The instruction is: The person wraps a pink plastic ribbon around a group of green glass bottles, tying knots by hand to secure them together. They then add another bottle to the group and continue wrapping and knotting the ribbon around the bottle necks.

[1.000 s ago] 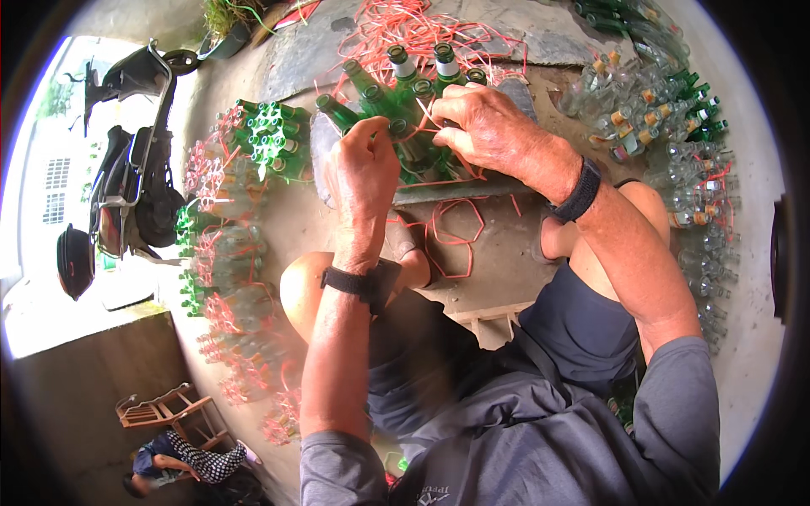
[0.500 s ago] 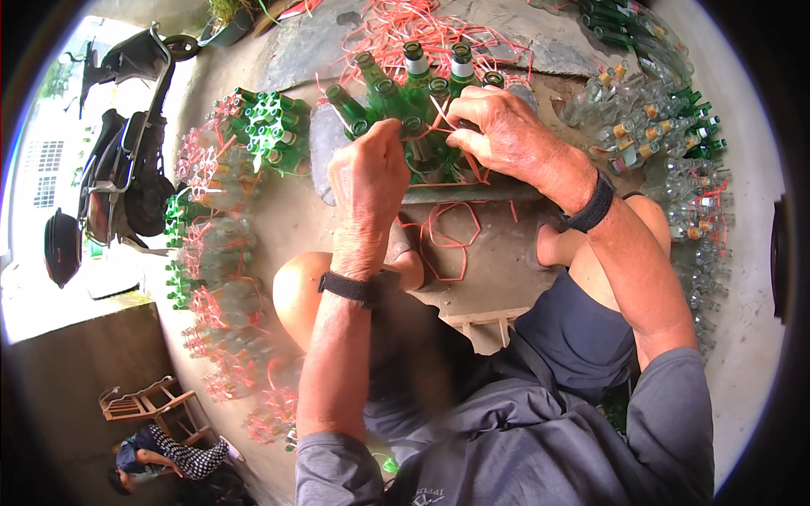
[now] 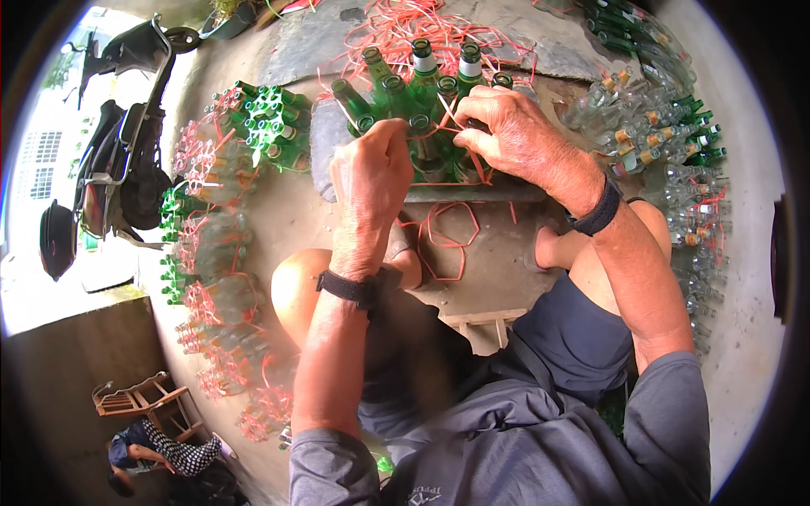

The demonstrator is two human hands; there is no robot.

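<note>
A cluster of green glass bottles (image 3: 395,94) stands upright on a grey slab (image 3: 325,143) in front of me. Pink-red plastic strapping (image 3: 437,131) runs across the near side of the cluster between my hands. My left hand (image 3: 371,169) is closed in a fist at the near left of the bottles, gripping the strapping. At the near right, my right hand (image 3: 515,126) pinches the strapping with thumb and fingers, and a pale strap end sticks up beside it. Both hands hide parts of the bottles behind them.
A tangle of strapping (image 3: 422,25) lies behind the bottles, and a loose loop (image 3: 451,244) on the floor before the slab. Bundled bottles line the left (image 3: 224,244) and right (image 3: 650,126). A scooter (image 3: 126,143) stands far left; a person (image 3: 152,451) is lower left.
My right hand has shifted slightly right and down, keeping its pinch. The left hand stays nearly in place. The whole view has moved a little.
</note>
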